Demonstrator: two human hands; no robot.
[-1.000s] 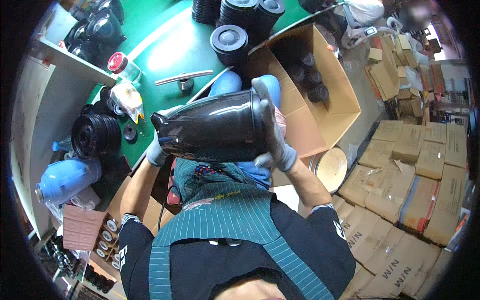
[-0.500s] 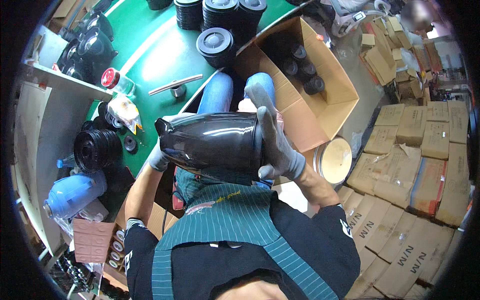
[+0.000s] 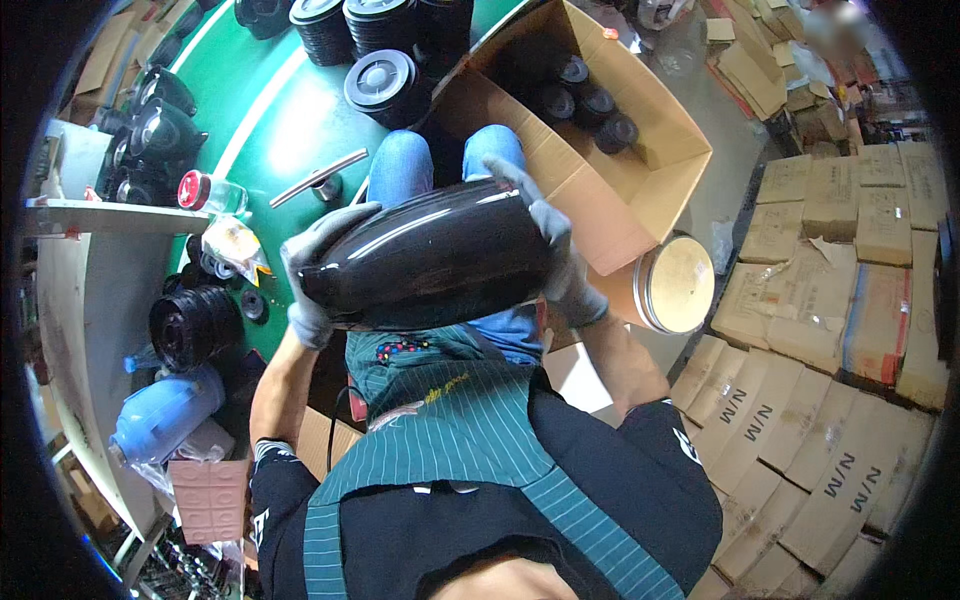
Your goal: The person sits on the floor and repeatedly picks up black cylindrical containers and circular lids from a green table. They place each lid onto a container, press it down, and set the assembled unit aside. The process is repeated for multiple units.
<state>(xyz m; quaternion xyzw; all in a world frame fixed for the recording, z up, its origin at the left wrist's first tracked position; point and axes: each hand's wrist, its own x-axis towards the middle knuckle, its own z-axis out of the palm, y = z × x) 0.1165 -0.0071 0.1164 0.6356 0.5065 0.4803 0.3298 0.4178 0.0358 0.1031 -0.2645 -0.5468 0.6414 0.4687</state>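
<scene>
A glossy black jug (image 3: 430, 255) lies sideways across my lap, held up between both hands. My left hand (image 3: 312, 270), in a grey glove, grips its narrower end, thumb and fingers curled around it. At the wide right end, my gloved right hand (image 3: 562, 255) is closed over the rim, fingers on the far side. The jug tilts slightly, its right end farther from me. Its spout is not plainly visible now, and the underside is hidden.
An open cardboard box (image 3: 640, 150) holding several black parts stands beyond my right hand. On the green table (image 3: 285, 120) are stacked black lids (image 3: 380, 80), a metal T-shaped stand (image 3: 320, 180) and a red-lidded jar (image 3: 212, 192). A round tub (image 3: 675, 285) sits right.
My right hand has gone from spread fingers against the jug's wide end to a closed grip there. The jug has rolled and its right end has swung farther from me.
</scene>
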